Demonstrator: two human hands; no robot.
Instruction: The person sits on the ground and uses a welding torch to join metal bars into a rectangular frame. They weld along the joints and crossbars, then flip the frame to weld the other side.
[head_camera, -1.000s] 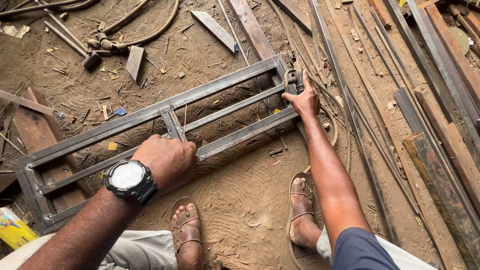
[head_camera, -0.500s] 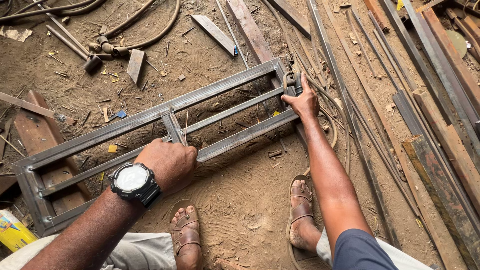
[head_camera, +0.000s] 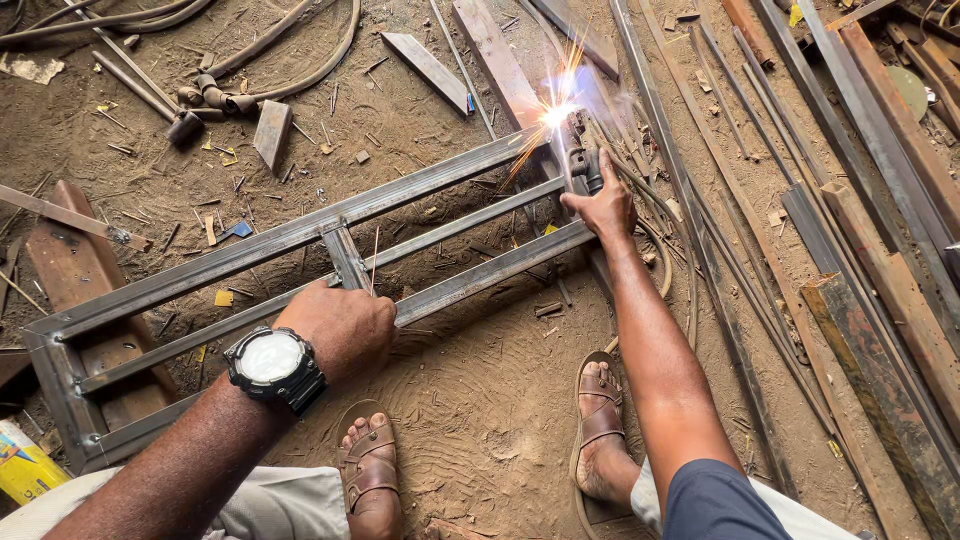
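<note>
I find one package: a yellow carton or wrapper (head_camera: 25, 468) with blue and red printing, lying on the dirt floor (head_camera: 480, 440) at the lower left edge, just beside the corner of the grey metal frame (head_camera: 60, 400) and partly cut off by the picture's border. I also note a wristwatch (head_camera: 272, 362) with a round pale face in a black case; its display is too small for me to make out. I see no signs or labels.

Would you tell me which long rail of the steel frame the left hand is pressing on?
The nearest rail: the left hand rests on it, while the middle and far rails lie beyond, untouched.
</note>
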